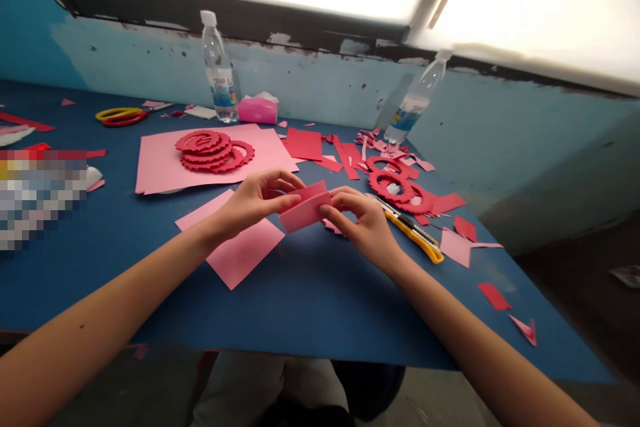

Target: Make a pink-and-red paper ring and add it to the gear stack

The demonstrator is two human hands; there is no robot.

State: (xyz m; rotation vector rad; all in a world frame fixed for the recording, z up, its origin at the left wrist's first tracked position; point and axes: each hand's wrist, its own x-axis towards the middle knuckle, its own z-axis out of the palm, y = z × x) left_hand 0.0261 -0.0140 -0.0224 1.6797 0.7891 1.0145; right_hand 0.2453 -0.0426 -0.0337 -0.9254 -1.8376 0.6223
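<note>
Between both hands, just above the table, is a folded piece of pink paper [306, 211] with a darker pink inner side showing. My left hand [265, 195] pinches its left end between thumb and fingers. At the right end my right hand [357, 213] grips it the same way. A flat pink paper sheet [245, 250] lies on the table under and beside my left hand. Close to the right hand rests a yellow box cutter [415, 237]. Behind the hands, red scalloped paper rings [207, 150] are piled on larger pink sheets [155, 160].
The blue table [320, 307] also bears more red rings [393, 183], paper scraps [345, 153] and scissors [123, 115]. Two plastic bottles, a left one [220, 80] and a right one [415, 103], stand by the wall. A pink tissue pack [257, 110] sits beside the left bottle.
</note>
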